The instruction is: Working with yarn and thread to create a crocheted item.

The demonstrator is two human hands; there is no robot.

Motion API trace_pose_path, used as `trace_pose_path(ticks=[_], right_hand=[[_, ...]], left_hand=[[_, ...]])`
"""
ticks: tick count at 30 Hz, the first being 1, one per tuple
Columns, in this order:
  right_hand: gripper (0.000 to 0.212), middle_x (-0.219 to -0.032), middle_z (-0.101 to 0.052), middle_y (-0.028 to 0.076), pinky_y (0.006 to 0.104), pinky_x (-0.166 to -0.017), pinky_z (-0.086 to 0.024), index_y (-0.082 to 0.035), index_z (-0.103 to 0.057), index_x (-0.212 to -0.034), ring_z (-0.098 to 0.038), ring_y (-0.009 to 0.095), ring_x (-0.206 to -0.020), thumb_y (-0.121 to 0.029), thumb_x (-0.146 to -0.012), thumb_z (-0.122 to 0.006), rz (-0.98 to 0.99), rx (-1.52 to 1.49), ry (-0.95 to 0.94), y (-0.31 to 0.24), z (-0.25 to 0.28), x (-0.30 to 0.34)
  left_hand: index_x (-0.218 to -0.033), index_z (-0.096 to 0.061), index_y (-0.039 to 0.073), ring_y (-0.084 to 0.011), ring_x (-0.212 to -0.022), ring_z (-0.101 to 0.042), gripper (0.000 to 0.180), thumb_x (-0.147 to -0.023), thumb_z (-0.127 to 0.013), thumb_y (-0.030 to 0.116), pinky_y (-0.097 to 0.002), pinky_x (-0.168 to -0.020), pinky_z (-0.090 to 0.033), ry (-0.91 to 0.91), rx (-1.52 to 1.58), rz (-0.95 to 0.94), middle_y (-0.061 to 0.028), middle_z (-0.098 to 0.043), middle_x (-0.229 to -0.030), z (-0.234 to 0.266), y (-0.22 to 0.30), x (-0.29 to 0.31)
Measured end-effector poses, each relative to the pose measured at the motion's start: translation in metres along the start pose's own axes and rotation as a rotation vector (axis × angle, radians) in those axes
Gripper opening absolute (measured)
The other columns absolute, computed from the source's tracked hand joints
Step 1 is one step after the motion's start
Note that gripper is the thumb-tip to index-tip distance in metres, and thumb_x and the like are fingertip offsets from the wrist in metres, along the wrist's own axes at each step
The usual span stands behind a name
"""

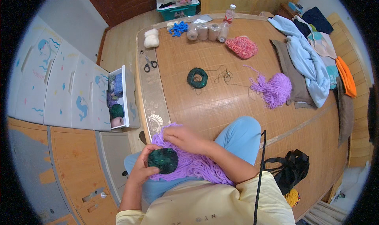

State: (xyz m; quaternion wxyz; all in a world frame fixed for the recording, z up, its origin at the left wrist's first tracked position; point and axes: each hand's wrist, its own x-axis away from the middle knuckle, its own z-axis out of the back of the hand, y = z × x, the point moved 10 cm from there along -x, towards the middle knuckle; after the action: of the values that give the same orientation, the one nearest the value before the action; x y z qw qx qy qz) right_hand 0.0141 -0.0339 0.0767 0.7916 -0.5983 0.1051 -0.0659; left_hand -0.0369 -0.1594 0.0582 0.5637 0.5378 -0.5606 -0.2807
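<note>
My left hand (140,169) is wrapped round a dark green ball of yarn (163,161) above my lap. Just beyond it, the curled fingers of my right hand (182,139) are closed on loose purple yarn (203,170). This thick purple yarn spreads in a heap of loops across my lap, under both hands. Farther off on the mat lies a ring-shaped dark green skein (192,83), with a thin dark strand trailing to the right. The strand reaches a second, partly loosened purple yarn ball (277,85).
Scissors (150,64) and white yarn (151,38) lie along the mat's left edge. Wrapped yarn cones (213,31), a bottle (229,14) and a pink-red knitted piece (242,47) are at the back. An open drawer (125,98) stands left; a black bag (292,171) lies right.
</note>
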Motion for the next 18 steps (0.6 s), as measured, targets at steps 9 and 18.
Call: trace_pose_path(ticks=[9,18], right_hand=[[0.015,-0.085,-0.059,0.016,0.0393,-0.070,-0.046,-0.002,-0.058,-0.090,-0.058,0.032,-0.078,-0.015,-0.093,-0.051,0.264,-0.030,-0.144,-0.056,-0.035,0.015],[0.017,-0.082,-0.058,0.019,0.0454,-0.069,-0.047,-0.005,-0.055,-0.088,-0.059,0.039,-0.079,-0.020,-0.092,-0.049,0.181,0.034,-0.167,-0.032,-0.062,0.026]], left_hand=[[-0.123,-0.045,0.006,-0.0168,-0.106,-0.053,0.063,-0.067,-0.073,0.005,-0.0311,-0.095,-0.043,0.254,-0.116,-0.016,-0.0065,-0.053,-0.112,0.032,0.005,0.004],[-0.122,-0.045,0.006,-0.0201,-0.108,-0.055,0.066,-0.065,-0.076,0.010,-0.0327,-0.096,-0.043,0.315,0.471,-0.155,-0.0066,-0.052,-0.117,0.031,0.026,0.003]])
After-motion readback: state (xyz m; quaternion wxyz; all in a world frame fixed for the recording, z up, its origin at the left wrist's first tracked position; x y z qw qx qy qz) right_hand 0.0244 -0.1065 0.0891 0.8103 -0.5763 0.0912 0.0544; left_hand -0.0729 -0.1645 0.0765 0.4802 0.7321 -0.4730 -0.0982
